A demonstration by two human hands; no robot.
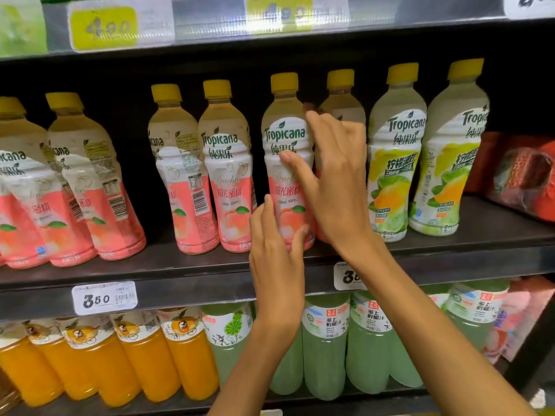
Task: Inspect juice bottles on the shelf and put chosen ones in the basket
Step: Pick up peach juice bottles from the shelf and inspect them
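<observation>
A peach juice bottle (284,136) with a yellow cap and a pink and white label stands upright at the front of the middle shelf (180,265). My left hand (274,259) holds its base, fingers up its left side and thumb across the front. My right hand (333,181) touches its upper part, with the thumb on the label and straight, spread fingers by its right shoulder. Several more peach bottles (228,163) stand to the left, some leaning. Two lemon juice bottles (393,151) stand to the right. No basket is in view.
Another yellow-capped bottle (341,94) stands behind my right hand. A red packet (522,175) lies at the shelf's right end. The lower shelf holds orange drink bottles (141,355) and pale green bottles (327,346). Price tags (104,297) hang on the shelf edges.
</observation>
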